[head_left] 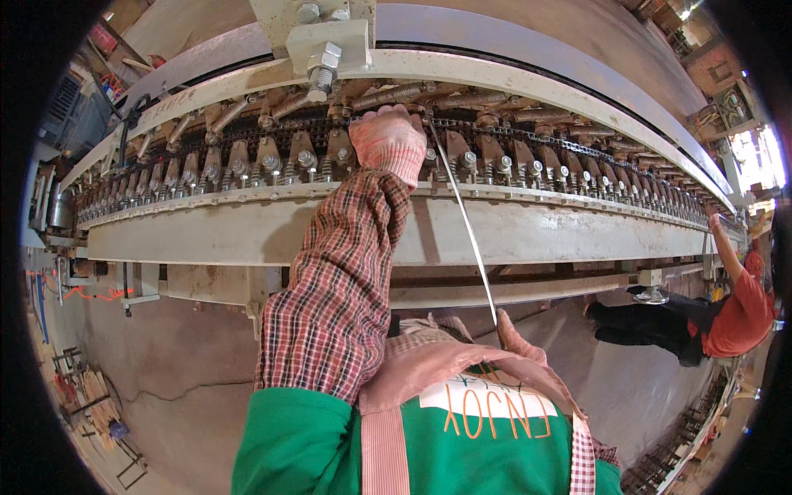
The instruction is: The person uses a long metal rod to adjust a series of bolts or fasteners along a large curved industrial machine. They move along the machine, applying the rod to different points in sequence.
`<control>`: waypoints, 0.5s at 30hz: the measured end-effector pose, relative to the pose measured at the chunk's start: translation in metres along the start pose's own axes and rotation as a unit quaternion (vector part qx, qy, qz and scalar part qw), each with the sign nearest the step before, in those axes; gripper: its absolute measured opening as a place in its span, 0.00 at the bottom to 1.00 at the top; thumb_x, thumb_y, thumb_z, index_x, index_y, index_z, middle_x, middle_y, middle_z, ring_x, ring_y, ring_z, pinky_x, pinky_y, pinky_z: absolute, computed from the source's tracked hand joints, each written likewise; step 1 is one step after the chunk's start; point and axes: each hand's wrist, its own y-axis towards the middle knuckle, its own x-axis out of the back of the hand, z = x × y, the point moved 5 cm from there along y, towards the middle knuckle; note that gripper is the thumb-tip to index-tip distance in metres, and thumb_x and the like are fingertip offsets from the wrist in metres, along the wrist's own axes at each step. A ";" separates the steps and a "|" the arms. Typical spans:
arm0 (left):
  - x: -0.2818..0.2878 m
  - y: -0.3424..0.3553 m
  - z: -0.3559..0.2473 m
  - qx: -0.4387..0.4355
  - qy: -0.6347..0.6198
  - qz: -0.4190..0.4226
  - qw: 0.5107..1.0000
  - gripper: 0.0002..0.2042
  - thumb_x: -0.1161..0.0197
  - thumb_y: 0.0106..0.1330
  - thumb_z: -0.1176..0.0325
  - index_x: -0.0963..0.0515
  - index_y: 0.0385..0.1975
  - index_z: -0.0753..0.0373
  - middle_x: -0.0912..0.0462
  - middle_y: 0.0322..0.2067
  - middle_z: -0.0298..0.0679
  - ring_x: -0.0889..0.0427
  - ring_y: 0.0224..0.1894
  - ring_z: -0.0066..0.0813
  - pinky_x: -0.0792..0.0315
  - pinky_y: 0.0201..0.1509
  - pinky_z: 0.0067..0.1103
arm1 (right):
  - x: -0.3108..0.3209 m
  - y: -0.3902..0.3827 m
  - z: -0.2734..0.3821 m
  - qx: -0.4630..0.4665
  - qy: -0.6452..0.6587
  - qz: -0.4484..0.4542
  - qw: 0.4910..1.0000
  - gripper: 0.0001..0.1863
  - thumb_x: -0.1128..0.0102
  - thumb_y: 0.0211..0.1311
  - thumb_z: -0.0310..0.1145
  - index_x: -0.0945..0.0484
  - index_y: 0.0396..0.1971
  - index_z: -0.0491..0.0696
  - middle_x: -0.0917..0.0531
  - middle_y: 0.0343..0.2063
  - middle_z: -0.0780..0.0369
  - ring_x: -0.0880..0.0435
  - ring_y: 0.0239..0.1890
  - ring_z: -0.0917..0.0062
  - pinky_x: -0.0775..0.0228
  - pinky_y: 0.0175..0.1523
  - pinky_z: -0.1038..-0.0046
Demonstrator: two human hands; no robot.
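a thin pale strip (467, 224) slants from the upper middle of the frame down toward the lower centre, where our right hand (521, 340) sits at its end, half hidden by the pink apron (421, 375), so we cannot tell its grip. our gloved left hand (389, 142) curls over the machine's chain (445, 124), upper centre, its hold hidden from us; a co-worker in red (738, 320) is at far right.
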 end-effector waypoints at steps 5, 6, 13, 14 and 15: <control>-0.002 0.003 -0.006 -0.007 -0.005 0.001 1.000 0.20 0.44 0.67 0.47 0.15 0.36 0.58 0.12 0.38 0.41 0.12 0.42 0.43 0.20 0.45 0.37 | -0.002 0.007 0.005 -0.011 0.005 -0.015 1.000 0.36 0.37 0.66 0.20 0.38 0.73 0.46 0.28 0.67 0.58 0.26 0.63 0.79 0.35 0.65 0.79; 0.000 0.003 -0.005 0.003 -0.004 0.014 1.000 0.20 0.44 0.66 0.47 0.15 0.37 0.58 0.12 0.38 0.41 0.12 0.42 0.43 0.21 0.45 0.38 | -0.002 0.008 0.007 -0.012 0.005 -0.015 1.000 0.36 0.37 0.66 0.20 0.38 0.73 0.46 0.28 0.67 0.58 0.26 0.63 0.79 0.35 0.65 0.79; 0.000 0.005 -0.003 0.028 0.013 0.029 0.999 0.21 0.46 0.65 0.45 0.15 0.39 0.55 0.12 0.39 0.39 0.13 0.44 0.42 0.22 0.48 0.39 | -0.002 0.006 0.010 -0.013 -0.005 -0.014 1.000 0.35 0.37 0.66 0.20 0.38 0.73 0.46 0.28 0.66 0.58 0.26 0.63 0.79 0.34 0.65 0.79; 0.001 0.004 -0.004 0.024 0.017 0.020 0.999 0.21 0.46 0.65 0.45 0.15 0.39 0.55 0.12 0.39 0.39 0.13 0.44 0.42 0.22 0.49 0.39 | -0.001 0.006 0.011 -0.013 -0.007 -0.013 1.000 0.35 0.37 0.66 0.20 0.38 0.73 0.46 0.28 0.66 0.58 0.26 0.63 0.79 0.34 0.65 0.79; 0.002 0.002 -0.006 0.018 0.019 0.013 1.000 0.21 0.46 0.65 0.45 0.15 0.40 0.55 0.12 0.39 0.39 0.13 0.45 0.42 0.22 0.49 0.39 | 0.001 0.004 0.011 -0.016 -0.008 -0.016 1.000 0.35 0.37 0.66 0.20 0.37 0.73 0.46 0.28 0.66 0.58 0.26 0.62 0.79 0.34 0.65 0.79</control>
